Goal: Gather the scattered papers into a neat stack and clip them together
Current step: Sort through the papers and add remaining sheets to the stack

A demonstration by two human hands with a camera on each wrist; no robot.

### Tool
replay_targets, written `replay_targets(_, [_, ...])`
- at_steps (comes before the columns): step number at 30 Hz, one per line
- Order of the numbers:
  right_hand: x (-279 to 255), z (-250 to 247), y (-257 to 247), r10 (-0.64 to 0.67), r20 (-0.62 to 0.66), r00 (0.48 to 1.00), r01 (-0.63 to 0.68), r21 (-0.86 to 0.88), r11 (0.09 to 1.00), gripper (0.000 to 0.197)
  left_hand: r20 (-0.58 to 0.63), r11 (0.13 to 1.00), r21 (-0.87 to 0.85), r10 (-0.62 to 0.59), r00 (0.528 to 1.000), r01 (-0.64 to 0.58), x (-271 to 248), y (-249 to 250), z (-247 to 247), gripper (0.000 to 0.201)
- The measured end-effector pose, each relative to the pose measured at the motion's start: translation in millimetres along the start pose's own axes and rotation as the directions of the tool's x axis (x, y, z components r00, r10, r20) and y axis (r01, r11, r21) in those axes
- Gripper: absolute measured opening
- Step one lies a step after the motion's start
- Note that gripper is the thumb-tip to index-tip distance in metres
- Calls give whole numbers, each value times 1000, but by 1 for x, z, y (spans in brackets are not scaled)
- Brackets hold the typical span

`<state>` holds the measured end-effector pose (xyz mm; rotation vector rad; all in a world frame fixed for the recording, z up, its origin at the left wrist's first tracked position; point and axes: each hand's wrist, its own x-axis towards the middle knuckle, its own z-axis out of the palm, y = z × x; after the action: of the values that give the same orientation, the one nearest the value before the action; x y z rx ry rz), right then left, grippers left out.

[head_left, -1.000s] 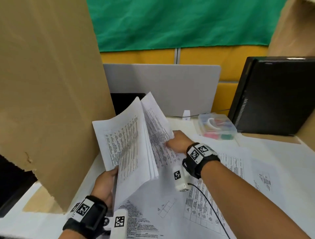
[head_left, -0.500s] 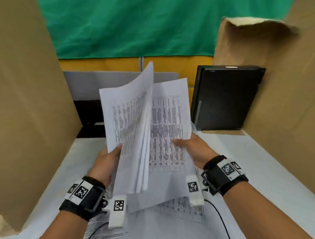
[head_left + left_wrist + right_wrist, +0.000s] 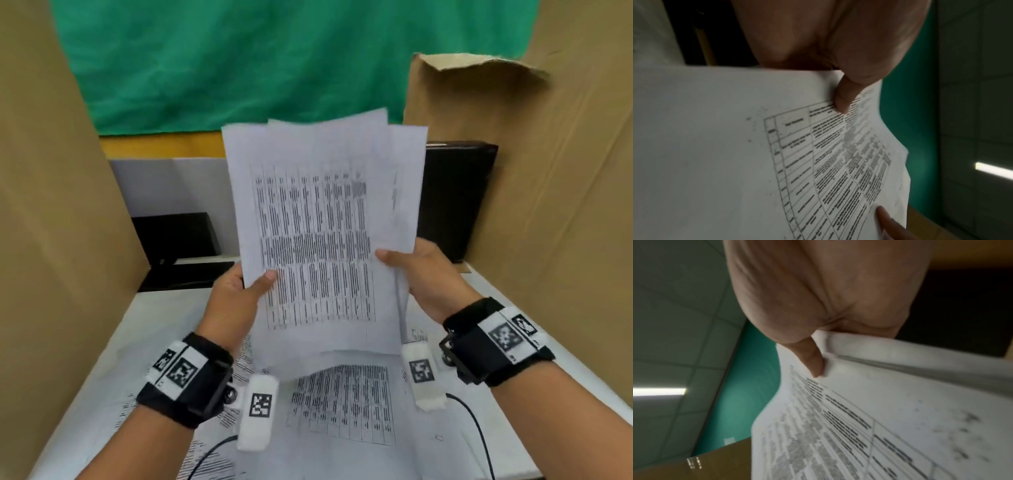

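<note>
I hold a bundle of printed papers (image 3: 322, 226) upright above the table, sheets fanned unevenly at the top. My left hand (image 3: 236, 298) pinches the bundle's left edge, thumb on the front sheet (image 3: 818, 162). At the right edge my right hand (image 3: 424, 274) grips the same bundle, thumb across the front of the papers (image 3: 869, 426). More printed sheets (image 3: 342, 404) lie flat on the white table (image 3: 534, 404) beneath. No clip is in sight.
Brown cardboard walls stand at the left (image 3: 51, 240) and right (image 3: 565, 205). A black box (image 3: 455, 198) sits behind the papers at the right, a dark device (image 3: 178, 240) at the back left. A black cable (image 3: 479, 431) crosses the table.
The splayed bundle has closed up into one flatter sheaf and risen higher, facing me. My right hand moved from the table sheets to the bundle's right edge.
</note>
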<state>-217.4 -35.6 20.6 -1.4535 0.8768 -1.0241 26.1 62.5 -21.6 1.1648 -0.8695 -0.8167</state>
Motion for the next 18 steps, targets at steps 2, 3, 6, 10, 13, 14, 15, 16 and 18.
replay_targets(2, [-6,-3,-8,-69,0,998,69,38,997,33,23,997,-62,49,999,-47,-2,14,-3,21])
replay_targets(3, [-8,-2,-11,-102,3,995,102,40,994,35,40,995,-74,67,997,-64,-3,18,-4,21])
replay_targets(6, [-14,1,-9,-150,52,987,151,-9,988,45,118,996,-33,82,990,-79,-6,19,-9,35])
replay_targets(10, [-18,6,-1,-121,155,980,129,-45,991,52,185,994,40,88,979,-97,-11,14,-4,42])
replay_targets(13, [-20,10,-3,-140,158,978,145,-21,989,47,159,986,126,86,984,-106,-13,21,5,42])
replay_targets(14, [-20,12,-6,-156,154,976,159,-11,987,45,151,982,147,97,984,-120,-13,25,7,44])
replay_targets(15, [-20,12,-11,-178,149,973,180,1,984,44,140,976,163,119,983,-142,-12,31,9,44])
replay_targets(16, [-21,13,-17,-204,143,969,204,13,979,43,123,973,163,144,982,-163,-11,39,11,43])
replay_targets(18, [-22,11,-28,-256,122,959,250,62,966,39,108,966,143,200,974,-214,-12,55,14,40])
